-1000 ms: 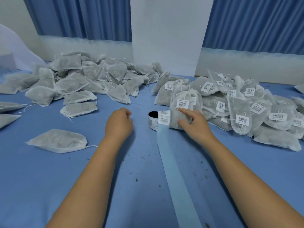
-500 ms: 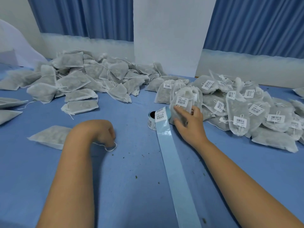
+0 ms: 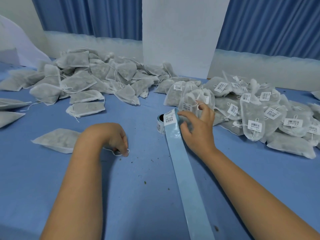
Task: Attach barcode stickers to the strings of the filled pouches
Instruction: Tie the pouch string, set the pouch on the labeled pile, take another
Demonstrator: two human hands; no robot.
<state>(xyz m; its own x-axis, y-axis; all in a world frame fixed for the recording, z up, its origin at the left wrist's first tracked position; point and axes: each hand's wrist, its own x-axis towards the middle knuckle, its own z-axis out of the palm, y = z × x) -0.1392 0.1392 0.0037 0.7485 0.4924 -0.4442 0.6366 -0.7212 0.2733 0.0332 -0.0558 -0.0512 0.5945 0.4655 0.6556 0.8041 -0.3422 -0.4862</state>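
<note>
A lone unlabelled grey pouch point(image 3: 57, 140) lies flat at the left. Its thin white string point(image 3: 119, 154) trails right, and my left hand point(image 3: 117, 141) pinches that string against the cloth with curled fingers. A small roll of barcode stickers point(image 3: 160, 125) stands at the centre, with one sticker point(image 3: 169, 117) showing on top. The roll's empty blue backing strip point(image 3: 188, 184) runs toward me. My right hand point(image 3: 199, 127) hovers spread-fingered beside the roll, its forefinger close to the top sticker, holding nothing. A labelled pouch point(image 3: 190, 101) stands just behind it.
A heap of unlabelled pouches point(image 3: 83, 82) fills the back left. A heap of pouches with barcode tags point(image 3: 256, 115) spreads across the right. More loose pouches point(image 3: 10, 116) lie at the left edge. Blue cloth point(image 3: 138, 196) with herb crumbs covers the table; a white wall stands behind.
My left hand swung down and left to the lone pouch's string and pinched it. My right hand let go of the labelled pouch and moved to the sticker roll.
</note>
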